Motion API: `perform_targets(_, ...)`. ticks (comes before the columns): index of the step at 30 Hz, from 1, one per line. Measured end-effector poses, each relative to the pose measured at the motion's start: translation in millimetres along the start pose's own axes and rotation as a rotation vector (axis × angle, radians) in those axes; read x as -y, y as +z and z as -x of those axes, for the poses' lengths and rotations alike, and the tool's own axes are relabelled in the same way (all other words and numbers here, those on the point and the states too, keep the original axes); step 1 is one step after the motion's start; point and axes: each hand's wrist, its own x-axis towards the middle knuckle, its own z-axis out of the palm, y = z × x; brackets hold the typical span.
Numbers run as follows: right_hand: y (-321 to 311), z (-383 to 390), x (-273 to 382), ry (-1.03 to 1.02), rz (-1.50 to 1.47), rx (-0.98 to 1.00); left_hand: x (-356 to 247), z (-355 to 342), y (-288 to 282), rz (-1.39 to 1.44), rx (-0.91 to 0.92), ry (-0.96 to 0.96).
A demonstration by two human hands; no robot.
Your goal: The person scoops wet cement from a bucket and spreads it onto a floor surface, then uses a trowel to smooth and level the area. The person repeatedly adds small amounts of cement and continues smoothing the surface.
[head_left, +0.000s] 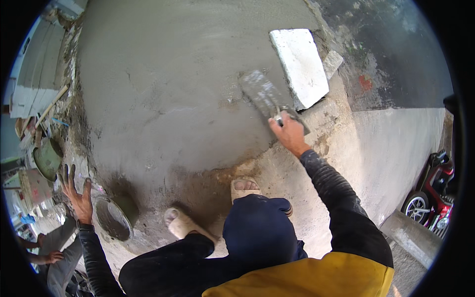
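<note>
In my right hand [291, 132] is the handle of a plastering trowel, my fingers closed around it. Its flat rectangular blade [264, 94] lies on the wet grey cement [178, 89], blurred by motion, close to a white slab [301, 67] at the cement's right edge. My left hand [78, 195] is raised off to the left with fingers spread, holding nothing. Beside that hand stands a bucket [129, 213] with grey mortar inside. My sandalled feet [246, 185] rest just short of the cement's near edge.
Another green bucket [48, 159] and a wooden stick [52, 106] are along the left border. A seated person's hand [53, 257] shows at lower left. A small stone [332, 63] touches the white slab. A red vehicle [438, 198] and a concrete block [410, 237] are at right.
</note>
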Motion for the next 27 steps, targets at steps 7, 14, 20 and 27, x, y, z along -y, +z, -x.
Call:
perform_targets(7,47,-3,-13,0.185,-0.203,-0.11,-46,-21,28,0.131,0.031,0.132)
perform_targets(14,14,72,-78,0.387,-0.495,-0.148,-43,-8,8,0.221,0.043,0.014)
perform_targets(20,26,-38,-40,0.357,-0.444,-0.151,-56,-19,11,0.269,0.104,0.046)
perform_targets(27,18,-48,-40,0.32,-0.394,-0.077,-55,-13,6,0.337,0.087,-0.002)
